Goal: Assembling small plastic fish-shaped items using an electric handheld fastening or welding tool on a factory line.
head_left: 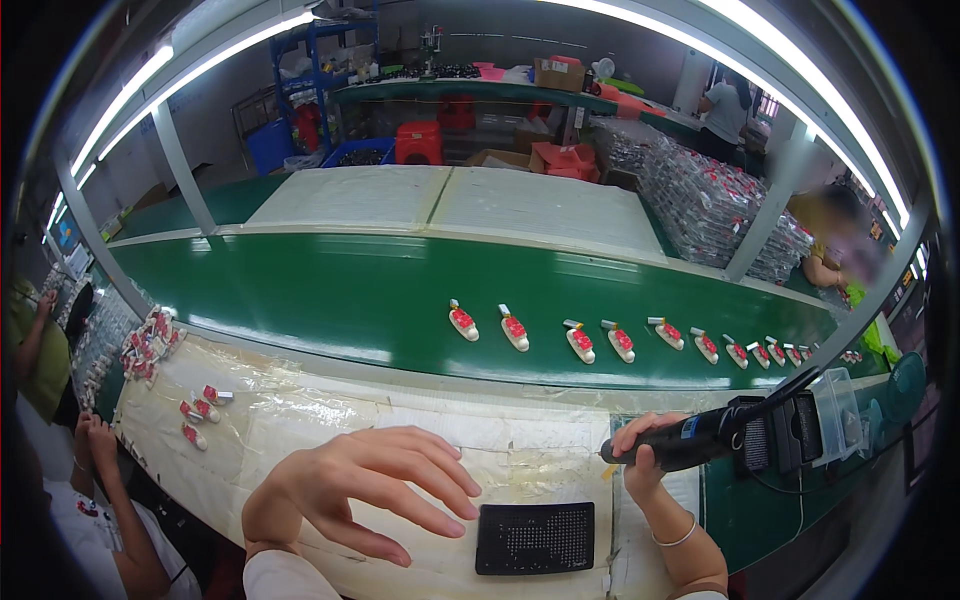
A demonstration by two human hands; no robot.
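screwdriver (pixel 700 440), a black powered barrel with a cable, sits clenched in the right hand (pixel 640 455) over the taped, plastic-wrapped bench (pixel 330 420). beyond runs a smooth green conveyor belt (pixel 400 290) carrying a row of small red-and-white parts (pixel 580 340). a black perforated tray (pixel 535 538) lies near the left hand (pixel 360 490), fingers spread, holding nothing.

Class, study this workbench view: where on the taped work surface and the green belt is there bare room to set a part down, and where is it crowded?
Free: the taped surface between the small red-and-white parts and the left hand; also the green belt beyond the row of parts. Crowded: around the black perforated pad, the right hand with its black tool, and the pile at far left.
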